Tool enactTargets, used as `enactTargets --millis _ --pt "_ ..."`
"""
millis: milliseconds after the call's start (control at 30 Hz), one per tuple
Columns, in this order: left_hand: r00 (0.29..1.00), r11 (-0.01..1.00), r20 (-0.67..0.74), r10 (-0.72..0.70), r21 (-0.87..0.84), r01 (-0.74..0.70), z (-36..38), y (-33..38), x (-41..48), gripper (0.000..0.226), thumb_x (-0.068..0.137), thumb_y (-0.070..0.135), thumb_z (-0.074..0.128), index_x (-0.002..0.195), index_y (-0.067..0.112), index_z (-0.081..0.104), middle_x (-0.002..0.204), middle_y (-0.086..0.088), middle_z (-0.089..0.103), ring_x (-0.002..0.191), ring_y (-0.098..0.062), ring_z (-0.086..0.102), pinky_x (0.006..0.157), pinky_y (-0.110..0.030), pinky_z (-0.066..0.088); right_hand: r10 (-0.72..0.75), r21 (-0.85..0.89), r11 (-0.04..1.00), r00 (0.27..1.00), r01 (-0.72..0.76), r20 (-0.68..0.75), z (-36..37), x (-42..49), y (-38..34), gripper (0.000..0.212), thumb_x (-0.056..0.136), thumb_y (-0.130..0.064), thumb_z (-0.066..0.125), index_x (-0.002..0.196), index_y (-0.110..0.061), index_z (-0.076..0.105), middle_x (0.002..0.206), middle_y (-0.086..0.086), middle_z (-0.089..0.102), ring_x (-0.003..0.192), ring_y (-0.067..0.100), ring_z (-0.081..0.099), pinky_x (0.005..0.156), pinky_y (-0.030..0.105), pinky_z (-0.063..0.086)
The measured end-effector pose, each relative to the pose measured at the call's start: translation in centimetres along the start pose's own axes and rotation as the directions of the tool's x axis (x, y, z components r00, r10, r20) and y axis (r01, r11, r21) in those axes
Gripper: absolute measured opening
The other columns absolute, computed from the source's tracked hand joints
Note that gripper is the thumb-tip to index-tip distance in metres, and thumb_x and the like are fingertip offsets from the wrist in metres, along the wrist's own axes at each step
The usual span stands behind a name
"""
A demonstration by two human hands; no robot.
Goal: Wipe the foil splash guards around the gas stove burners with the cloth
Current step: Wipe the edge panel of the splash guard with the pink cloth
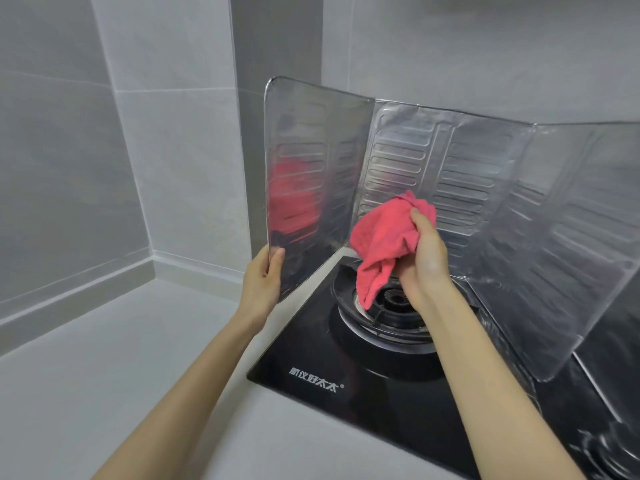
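From the head camera, the job looks like it is in the middle of the wiping step. The foil splash guard (450, 161) stands in a bent wall around the back and sides of the burner (391, 306), on the black stove (346, 382). It has three shiny panels: one on the left, one at the back and one on the right.

The left hand (266, 271) holds the front edge of the left panel, low down. The thumb lies on the shiny inside and the other fingers curl round behind, so the edge is pinched between them. This looks like a way to keep the thin foil from wobbling.

The right hand (427, 258) has its fingers closed tight round the pink cloth (381, 233). The cloth is scrunched in a ball and a loose end hangs down over the burner. The ball sits right by the bottom left of the back panel. I cannot tell if it touches the foil. A pink smear shows in the left panel, and that is just the cloth's reflection.

Next, I think the cloth must be pressed flat on the foil and rubbed along the bumpy ridges. The push should be soft, since foil bends easily. The right panel looks like it still needs a turn.

The grey worktop (138, 375) lies to the left of the stove.
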State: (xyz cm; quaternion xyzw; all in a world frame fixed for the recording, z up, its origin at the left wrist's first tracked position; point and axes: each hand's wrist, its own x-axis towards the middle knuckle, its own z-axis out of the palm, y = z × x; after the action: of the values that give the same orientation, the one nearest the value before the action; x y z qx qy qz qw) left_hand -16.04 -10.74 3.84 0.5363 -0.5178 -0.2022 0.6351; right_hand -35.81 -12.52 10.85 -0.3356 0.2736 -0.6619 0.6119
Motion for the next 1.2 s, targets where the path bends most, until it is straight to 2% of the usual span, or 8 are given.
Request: enactTargets --millis 300,467,633,733,867,1000,1133,1200 --pt "0.997 0.994 -0.003 -0.075 -0.081 0.075 -1.8 -1.0 -3.6 0.022 0.101 0.023 0.041 0.095 0.014 0.060 0.097 -0.004 0.065 0.092 -0.016 0.059 0.087 -0.036 0.048 -0.019 -0.076 0.997 0.998 0.024 0.056 0.9 -1.3 -0.3 0.011 0.095 -0.028 0.051 0.104 -0.027 0.057 0.115 0.005 0.064 0.102 0.019 0.061 0.092 0.037 0.049" --pt "0.998 0.994 0.017 -0.060 -0.096 0.061 -2.6 -0.1 -5.7 0.021 0.101 0.021 0.041 0.093 0.017 0.060 0.093 0.002 0.066 0.086 -0.009 0.061 0.078 -0.018 0.048 -0.073 -0.173 0.981 0.995 0.085 0.075 1.8 -2.1 0.2 0.021 0.095 -0.027 0.051 0.115 -0.023 0.053 0.117 0.005 0.062 0.102 0.017 0.060 0.095 0.037 0.047" --pt "0.997 0.999 0.073 -0.017 -0.036 0.019 -3.0 -1.1 -6.7 0.025 0.099 0.031 0.043 0.097 0.012 0.059 0.094 -0.006 0.062 0.089 -0.018 0.057 0.086 -0.034 0.046 -0.129 -0.251 0.953 0.978 0.169 0.166 3.2 -2.8 0.2 0.025 0.097 -0.024 0.048 0.121 -0.023 0.054 0.123 0.004 0.060 0.109 0.017 0.057 0.102 0.038 0.044" --pt "0.995 1.000 0.103 0.017 -0.025 -0.014 -2.7 -0.9 -7.2 0.024 0.099 0.031 0.043 0.108 0.017 0.060 0.106 0.006 0.064 0.097 -0.005 0.058 0.091 -0.023 0.043 -0.214 -0.321 0.903 0.946 0.287 0.243 4.3 -2.8 0.9 0.038 0.097 -0.020 0.047 0.136 -0.018 0.046 0.131 -0.001 0.057 0.115 0.011 0.054 0.102 0.027 0.043" --pt "0.987 0.996 0.143 0.074 -0.057 -0.066 -2.3 -0.7 -7.1 0.041 0.098 0.032 0.039 0.138 0.032 0.037 0.141 0.014 0.045 0.116 0.018 0.045 0.090 0.000 0.036 -0.235 -0.425 0.822 0.905 0.380 0.355 4.9 -2.2 2.0 0.037 0.098 -0.012 0.045 0.124 -0.036 0.035 0.105 -0.029 0.049 0.099 -0.008 0.048 0.082 -0.004 0.036" --pt "0.981 0.993 0.158 0.109 -0.053 -0.102 -2.0 -1.1 -5.7 0.062 0.083 0.066 0.043 0.141 0.047 0.027 0.141 0.005 0.049 0.128 -0.004 0.047 0.094 -0.009 0.042 -0.247 -0.536 0.705 0.869 0.464 0.428 4.5 -1.1 3.1 0.044 0.096 -0.005 0.041 0.123 -0.039 0.036 0.120 -0.016 0.049 0.113 0.003 0.048 0.106 0.025 0.035" --pt "0.965 0.981 0.178 0.192 -0.050 -0.186 -1.2 0.7 -5.2 0.055 0.089 0.053 0.036 0.140 0.037 0.024 0.127 0.050 0.038 0.120 0.027 0.034 0.090 0.005 0.029 -0.212 -0.590 0.648 0.859 0.481 0.466 3.9 -0.3 3.4 0.056 0.095 -0.003 0.037 0.146 -0.024 0.028 0.102 -0.025 0.050 0.098 0.009 0.057 0.097 0.029 0.042" --pt "0.963 0.974 0.151 0.223 -0.074 -0.214 -0.9 1.8 -4.7 0.050 0.092 0.038 0.031 0.141 0.029 0.024 0.132 0.044 0.034 0.120 0.030 0.029 0.093 0.006 0.025 -0.185 -0.605 0.637 0.857 0.478 0.482 3.7 0.2 3.7 0.059 0.094 -0.004 0.037 0.148 -0.024 0.023 0.114 -0.019 0.053 0.097 0.007 0.057 0.099 0.031 0.042"
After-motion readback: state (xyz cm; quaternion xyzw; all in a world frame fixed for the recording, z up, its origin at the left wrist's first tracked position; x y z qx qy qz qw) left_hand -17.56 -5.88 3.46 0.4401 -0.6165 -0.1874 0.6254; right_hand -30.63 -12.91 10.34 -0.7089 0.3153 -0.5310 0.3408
